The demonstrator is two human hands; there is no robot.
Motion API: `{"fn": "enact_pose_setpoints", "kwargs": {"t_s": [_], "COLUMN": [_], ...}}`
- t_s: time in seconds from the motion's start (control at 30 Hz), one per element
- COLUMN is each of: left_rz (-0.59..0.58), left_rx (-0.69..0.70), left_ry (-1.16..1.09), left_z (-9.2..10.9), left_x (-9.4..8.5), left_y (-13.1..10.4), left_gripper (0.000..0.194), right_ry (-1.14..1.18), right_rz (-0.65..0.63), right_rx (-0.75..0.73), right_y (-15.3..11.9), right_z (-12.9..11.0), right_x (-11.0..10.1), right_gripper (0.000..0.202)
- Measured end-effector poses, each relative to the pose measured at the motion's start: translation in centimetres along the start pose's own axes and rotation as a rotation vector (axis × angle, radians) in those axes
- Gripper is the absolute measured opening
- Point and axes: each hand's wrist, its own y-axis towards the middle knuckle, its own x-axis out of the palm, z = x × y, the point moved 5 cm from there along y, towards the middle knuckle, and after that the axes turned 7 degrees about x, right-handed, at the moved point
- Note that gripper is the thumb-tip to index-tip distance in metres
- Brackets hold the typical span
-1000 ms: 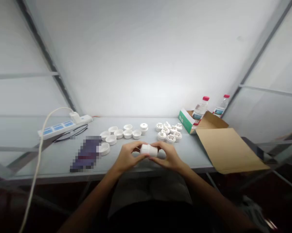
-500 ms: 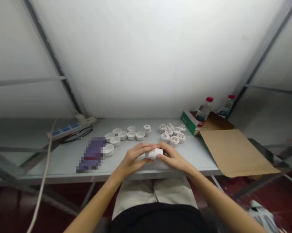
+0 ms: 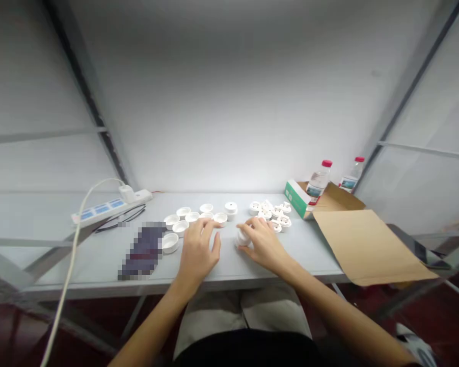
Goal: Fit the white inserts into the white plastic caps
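My right hand grips a white round plastic piece by its sides, above the middle of the table near its front. My left hand is open, thumb and fingers apart, and its fingertips reach the front edge of a shallow white round cup; whether they touch it I cannot tell. Several more such cups, among them one cup, lie left of and behind that hand. Beyond my right hand sits a cluster of white round fittings with metal contacts, partly hidden by its fingers. A closed-looking white round unit stands between the two groups.
A power strip with a white cable lies at the left, near a blurred dark purple object. At the right, an open cardboard box holds a red-capped bottle; a second bottle stands behind. A dark flat device lies beyond the flap.
Both hands were together around the white piece. My left hand has let go and moved left toward the cups; my right hand keeps the piece, shifted slightly.
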Motion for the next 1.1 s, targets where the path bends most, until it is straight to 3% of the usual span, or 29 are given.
{"fn": "enact_pose_setpoints", "kwargs": {"t_s": [0.17,0.27,0.4,0.57,0.73,0.87,1.0,1.1], "left_rz": [-0.308,-0.447,-0.557,-0.467,-0.312,-0.22,-0.219,-0.226], "left_rx": [-0.307,-0.364,-0.341,-0.242,-0.143,-0.063,-0.006,0.004], "left_ry": [0.616,0.726,0.709,0.645,0.478,0.237,-0.019,-0.126], "left_z": [-2.7,-4.2,-5.5,-5.7,-4.3,-2.6,-1.6,-1.5], "left_x": [-3.7,-4.8,-4.1,-3.6,-2.9,-1.3,0.8,2.2], "left_y": [-0.7,-1.4,-2.0,-1.9,-1.2,-0.5,-0.2,-0.3], "left_gripper": [0.03,0.034,0.028,0.025,0.022,0.016,0.014,0.011], "right_ry": [-0.321,-0.389,-0.402,-0.283,-0.25,-0.301,-0.285,-0.236], "right_rz": [0.019,0.028,0.043,0.08,-0.042,-0.044,-0.061,-0.069], "right_rx": [0.08,0.107,0.146,0.185,0.114,0.125,0.123,0.213], "right_y": [2.7,4.7,6.7,6.3,5.6,6.4,7.4,8.6], "right_z": [-0.1,0.1,0.5,1.0,1.5,2.0,2.7,4.4], "right_x": [-0.1,0.3,0.5,-0.9,-0.5,0.1,0.1,-0.5], "right_gripper": [0.051,0.05,0.053,0.043,0.03,0.033,0.036,0.034]}}
